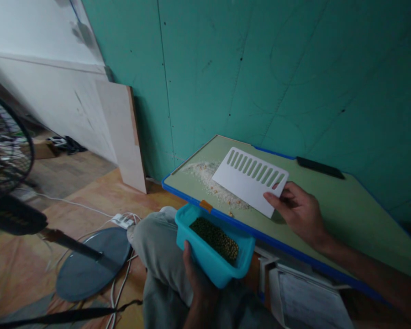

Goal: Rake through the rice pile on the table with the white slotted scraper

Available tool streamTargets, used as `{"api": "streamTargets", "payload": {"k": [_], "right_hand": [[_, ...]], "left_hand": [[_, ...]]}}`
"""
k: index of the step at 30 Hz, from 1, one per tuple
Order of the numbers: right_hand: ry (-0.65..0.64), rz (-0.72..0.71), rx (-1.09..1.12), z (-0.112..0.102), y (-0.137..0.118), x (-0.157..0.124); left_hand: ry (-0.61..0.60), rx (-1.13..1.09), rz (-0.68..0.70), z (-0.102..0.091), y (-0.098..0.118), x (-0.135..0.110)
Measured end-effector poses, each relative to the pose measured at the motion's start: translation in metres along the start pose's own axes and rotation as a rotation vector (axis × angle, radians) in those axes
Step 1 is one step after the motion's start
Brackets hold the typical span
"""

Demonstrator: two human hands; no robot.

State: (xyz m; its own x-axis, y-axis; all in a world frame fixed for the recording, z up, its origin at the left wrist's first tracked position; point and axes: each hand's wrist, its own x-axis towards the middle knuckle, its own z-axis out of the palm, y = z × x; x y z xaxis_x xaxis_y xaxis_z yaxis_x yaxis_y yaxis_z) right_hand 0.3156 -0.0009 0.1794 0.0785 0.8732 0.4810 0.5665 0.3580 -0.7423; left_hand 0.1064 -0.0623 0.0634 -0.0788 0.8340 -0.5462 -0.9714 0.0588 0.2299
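My left hand (200, 278) grips a turquoise plastic tub (205, 260) from below, its thumb up along the near wall. Inside lie dark green beans (208, 231) and pale yellow beans (230, 249). The tub is held just under the table's front edge. In my right hand (299, 208) is a white plastic scraper plate (243, 183) with a row of slots, pinched at its right end between thumb and fingers. It stands tilted over the tabletop. White grains (222, 192), rice by their look, are spread beside and left of the plate, with a few yellow beans among them.
The pale green tabletop (332, 205) has a blue rim and an orange clip (206, 206) on its front edge. A black strip (320, 167) lies at the back edge by the green wall. To the left stand a fan (17, 201), a power strip (122, 221) and loose cables.
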Motion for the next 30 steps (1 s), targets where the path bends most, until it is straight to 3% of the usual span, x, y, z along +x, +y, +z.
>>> {"api": "streamTargets", "payload": {"k": [9,30], "right_hand": [[-0.055,-0.004,-0.081,0.0003,-0.0068,-0.0041],[-0.13,0.033,-0.011,0.0,-0.0045,-0.004]], "left_hand": [[0.002,-0.017,-0.01,0.0002,-0.0012,0.0021],[0.019,0.053,0.013,-0.0024,-0.0007,0.0016]]}}
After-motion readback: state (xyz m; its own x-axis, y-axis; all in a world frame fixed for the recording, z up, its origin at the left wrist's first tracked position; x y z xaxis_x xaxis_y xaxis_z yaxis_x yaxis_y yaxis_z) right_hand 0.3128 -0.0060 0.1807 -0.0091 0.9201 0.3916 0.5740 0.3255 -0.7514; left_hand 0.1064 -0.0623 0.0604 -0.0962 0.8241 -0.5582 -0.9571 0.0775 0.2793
